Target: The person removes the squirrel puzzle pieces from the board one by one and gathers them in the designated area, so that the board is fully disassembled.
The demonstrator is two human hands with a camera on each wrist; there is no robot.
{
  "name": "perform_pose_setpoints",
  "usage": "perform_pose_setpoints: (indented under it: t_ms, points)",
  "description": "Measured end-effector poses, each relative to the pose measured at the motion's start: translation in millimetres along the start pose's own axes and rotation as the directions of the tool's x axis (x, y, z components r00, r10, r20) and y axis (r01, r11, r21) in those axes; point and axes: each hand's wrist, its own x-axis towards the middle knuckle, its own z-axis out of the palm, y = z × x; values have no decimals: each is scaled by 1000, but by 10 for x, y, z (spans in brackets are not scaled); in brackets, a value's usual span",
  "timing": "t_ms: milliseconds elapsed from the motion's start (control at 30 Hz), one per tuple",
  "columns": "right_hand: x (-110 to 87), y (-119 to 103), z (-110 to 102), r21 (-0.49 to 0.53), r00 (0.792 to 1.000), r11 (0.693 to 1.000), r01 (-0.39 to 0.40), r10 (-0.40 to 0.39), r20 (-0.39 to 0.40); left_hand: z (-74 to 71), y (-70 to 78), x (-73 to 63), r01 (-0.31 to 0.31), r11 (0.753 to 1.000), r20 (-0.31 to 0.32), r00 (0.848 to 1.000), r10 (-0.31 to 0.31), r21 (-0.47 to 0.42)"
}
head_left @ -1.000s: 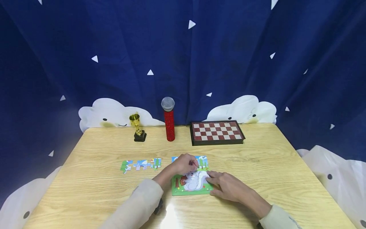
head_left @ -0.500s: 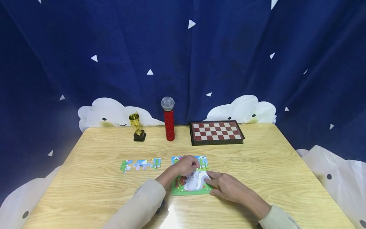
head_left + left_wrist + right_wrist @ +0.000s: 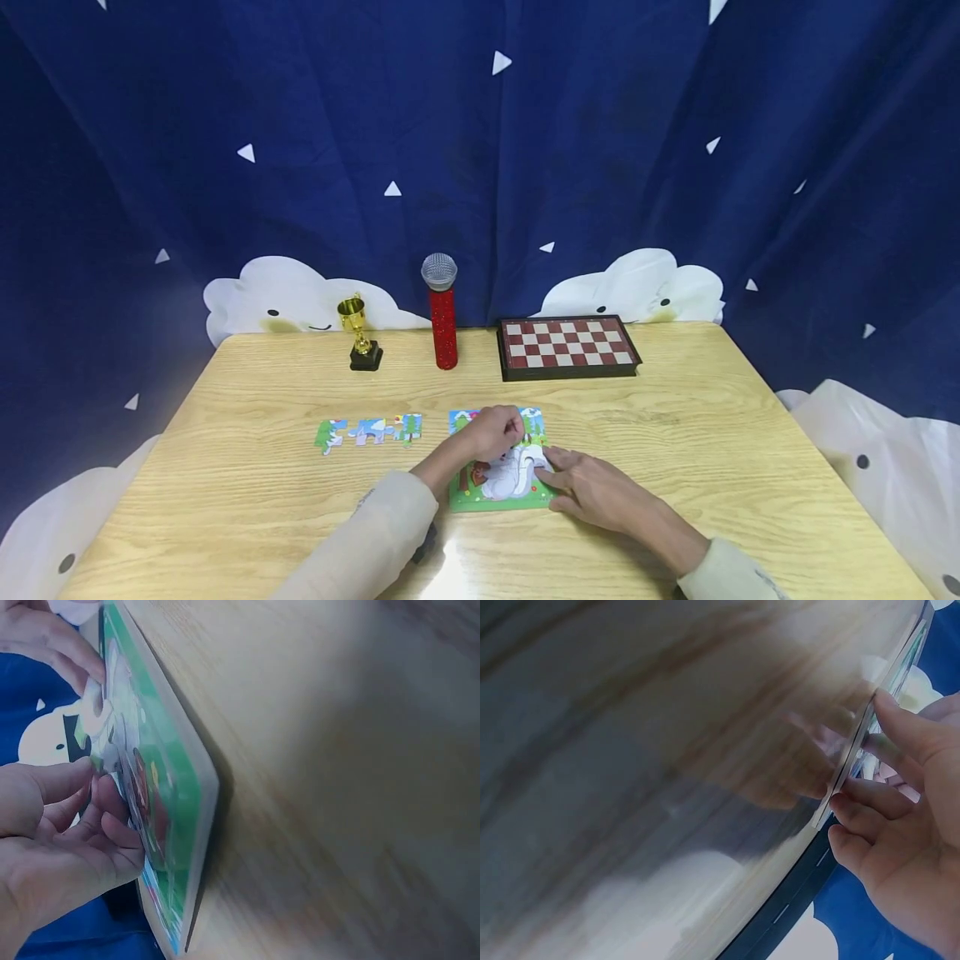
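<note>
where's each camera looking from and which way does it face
Head: on the head, facing forward and down at puzzle, table and curtain; left hand, right hand and sleeves show.
Left wrist: on that wrist, looking low at the puzzle; left hand and right fingers show at left.
Right wrist: on that wrist, looking low across the table towards the puzzle's edge; right hand shows at right.
Both wrist views share puzzle, table and curtain.

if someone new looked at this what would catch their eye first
Probably the red microphone, standing upright near the back of the table between a gold trophy and a checkered board. Next, likely the squirrel puzzle nearer the person, with the left hand over it and the right hand at its right edge.
</note>
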Motion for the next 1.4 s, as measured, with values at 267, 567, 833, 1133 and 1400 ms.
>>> perform_pose_setpoints:
  t_ms: [267,567,833,1133,1400]
  points:
    - [18,-17,-16,9,1000,1000,-3,3,2,-60,-20,-1,3,1000,30,1000,-3,-2]
    - [47,-37,-26,6,1000,1000,-5,5,20,-195,-61,-56,-13,997,99,995,20,-74]
    - [44,-27,-43,-6,999,1000,1,-1,33,-460,-163,-198,-62,995,71,995,68,-76]
    - [15,-23,-57,15,999,1000,-11,10,47,-788,-453,-416,-33,998,25,999,34,-52]
    - [18,-12,-50,25,999,1000,-10,9,44,-1017,-729,-694,-6,1000,6,1000,6,16]
